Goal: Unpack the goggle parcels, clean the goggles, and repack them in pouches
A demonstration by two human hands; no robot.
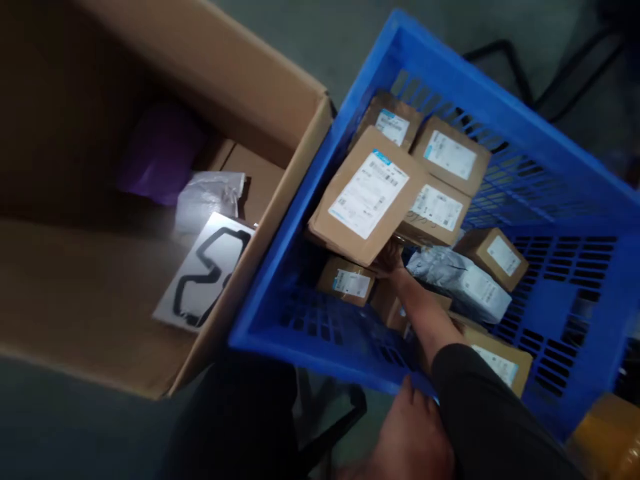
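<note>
My right hand point(391, 259) reaches deep into a blue plastic crate point(505, 93), at the lower edge of a large brown cardboard box point(345, 230) with a white label. The box sits tilted above its neighbours, and my fingers are partly hidden against and beneath it; they appear closed on its edge. At the near side of the crate, my left hand point(413, 433) is closed on the rim, its fingertips hardly visible. Beside my right wrist lie a grey plastic-wrapped package point(463, 280) and a small labelled carton point(347, 283).
A big open cardboard carton point(300, 167) stands against the crate's left side. Inside it are a white box with a black frame picture point(200, 280), a white pouch point(210, 197) and a purple bag point(163, 150). Yellow-taped parcel point(610, 433) at lower right.
</note>
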